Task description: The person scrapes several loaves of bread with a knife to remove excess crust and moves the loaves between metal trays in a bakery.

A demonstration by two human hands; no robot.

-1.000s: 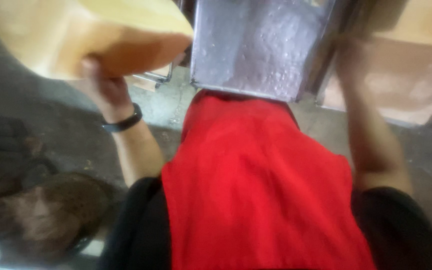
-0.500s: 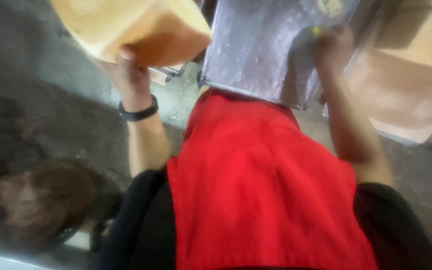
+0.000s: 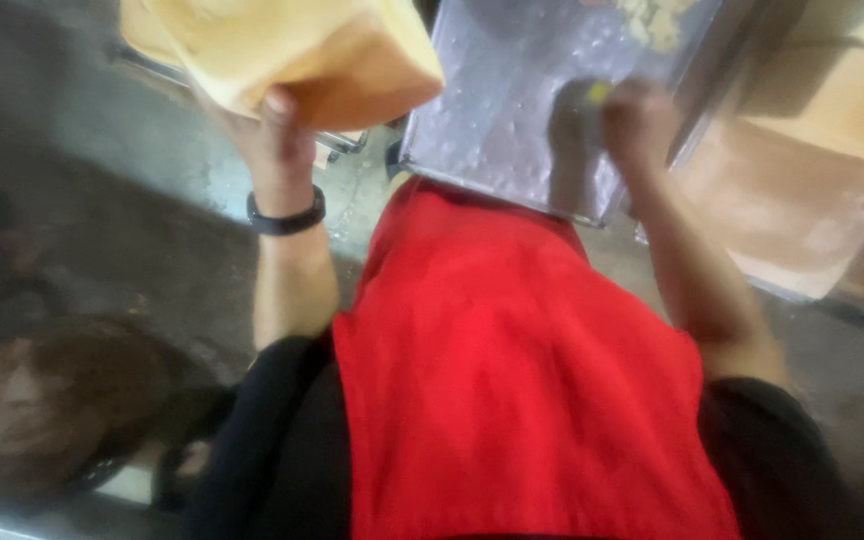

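Nearest the camera: a red apron (image 3: 522,380) over black sleeves, filling the lower frame. To the left of it, a blurred brown shape on the grey floor (image 3: 102,200); too soft to identify.

Left hand (image 3: 272,135), black wristband (image 3: 287,218) below it, is raised and closed under the lower edge of a large yellow tub (image 3: 282,50), thumb showing against its side. The tub sits tipped, above and ahead of that grip.

Right hand (image 3: 637,120) is across from the tub, resting on or just over a metal tray (image 3: 522,90). Fingers look curled, perhaps around something small and yellowish, but motion blur leaves that unclear; cannot tell what, if anything, it holds. Pale crumbs lie at the tray's far end, beyond the hand.

Judgement: the tub is in mid-carry or mid-tip beside the tray. Next move likely needs the left grip kept firm while the tub's weight is steadied.

Farther right: tan bins (image 3: 812,190).
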